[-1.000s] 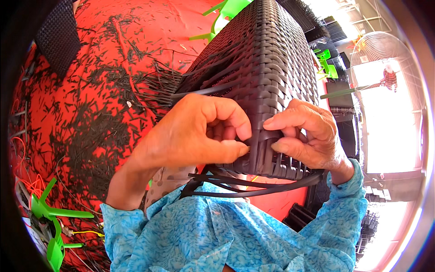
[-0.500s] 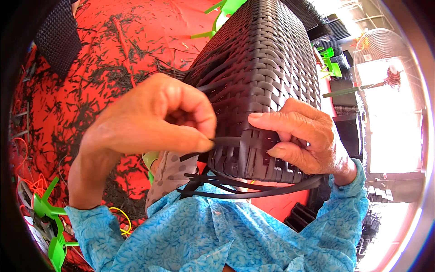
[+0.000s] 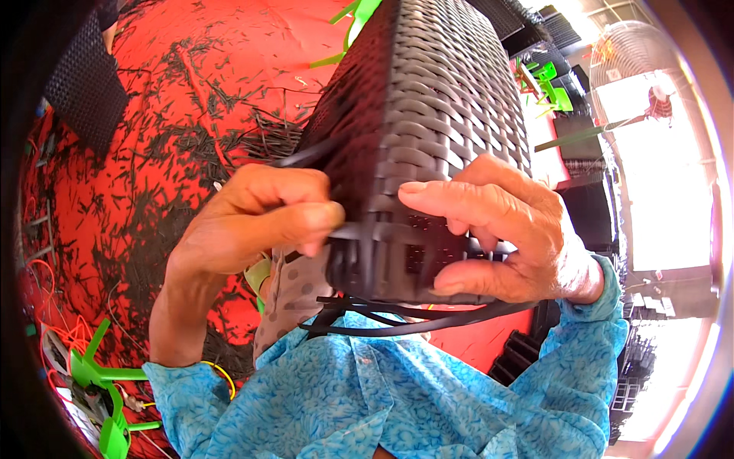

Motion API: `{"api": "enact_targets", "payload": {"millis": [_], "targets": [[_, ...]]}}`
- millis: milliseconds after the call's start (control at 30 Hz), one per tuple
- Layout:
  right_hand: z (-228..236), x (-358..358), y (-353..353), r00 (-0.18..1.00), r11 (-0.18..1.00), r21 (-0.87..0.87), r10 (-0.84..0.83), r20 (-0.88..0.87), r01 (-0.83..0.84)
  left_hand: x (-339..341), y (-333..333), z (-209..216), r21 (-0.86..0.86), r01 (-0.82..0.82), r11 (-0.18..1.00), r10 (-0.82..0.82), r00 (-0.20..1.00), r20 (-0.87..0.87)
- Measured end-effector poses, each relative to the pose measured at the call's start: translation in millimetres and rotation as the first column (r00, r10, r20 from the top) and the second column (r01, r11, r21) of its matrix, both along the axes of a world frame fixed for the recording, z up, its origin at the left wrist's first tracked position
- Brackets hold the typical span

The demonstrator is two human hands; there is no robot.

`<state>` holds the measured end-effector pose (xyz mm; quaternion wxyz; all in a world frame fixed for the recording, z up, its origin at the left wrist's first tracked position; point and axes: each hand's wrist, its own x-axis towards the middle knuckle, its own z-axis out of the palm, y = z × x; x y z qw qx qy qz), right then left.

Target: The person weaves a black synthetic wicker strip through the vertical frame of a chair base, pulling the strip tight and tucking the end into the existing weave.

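Note:
Before me stands a large black woven rattan-style piece [image 3: 447,107], its near end close to my body. My left hand [image 3: 264,218] is closed in a pinch at its left corner, on a dark flat strip [image 3: 349,231] that runs into the weave; motion blurs this spot. My right hand [image 3: 512,229] lies against the near end, thumb and forefinger apart, tips on or close to the woven surface. Between them shows a gap in the weave with dark holes behind. Below, several loose black strips [image 3: 405,330] curve across the front of my blue patterned clothing.
Black strip scraps litter the red floor covering [image 3: 252,46]. Green plastic parts [image 3: 90,367] and orange cord [image 3: 73,336] lie at lower left. Another dark woven piece [image 3: 88,84] stands at upper left. A fan [image 3: 638,69] and stacked dark pieces [image 3: 585,203] are at right.
The woven piece has shifted left and turned somewhat. My left hand has moved down, the strip still at its fingertips. My right hand has slid slightly left, its thumb lower.

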<state>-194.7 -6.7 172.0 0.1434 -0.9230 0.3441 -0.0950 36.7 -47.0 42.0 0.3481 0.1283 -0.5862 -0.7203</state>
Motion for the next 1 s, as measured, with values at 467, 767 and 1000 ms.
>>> {"api": "enact_targets", "payload": {"millis": [467, 767, 1000], "targets": [[-1, -44, 26, 0.989, 0.967, -0.228, -0.135, -0.062, 0.118, 136, 29, -36, -0.163, -0.730, 0.664, 0.727, 0.681, -0.090], [1, -92, 48, 0.933, 0.924, -0.155, -0.329, 0.147, 0.351, 104, 42, -67, -0.092, -0.828, 0.553, 0.808, 0.507, 0.299], [-24, -125, 68, 0.784, 0.854, 0.323, -0.508, 0.357, 0.407, 76, 33, -40, -0.444, -0.750, 0.490, 0.857, 0.321, 0.403]]}}
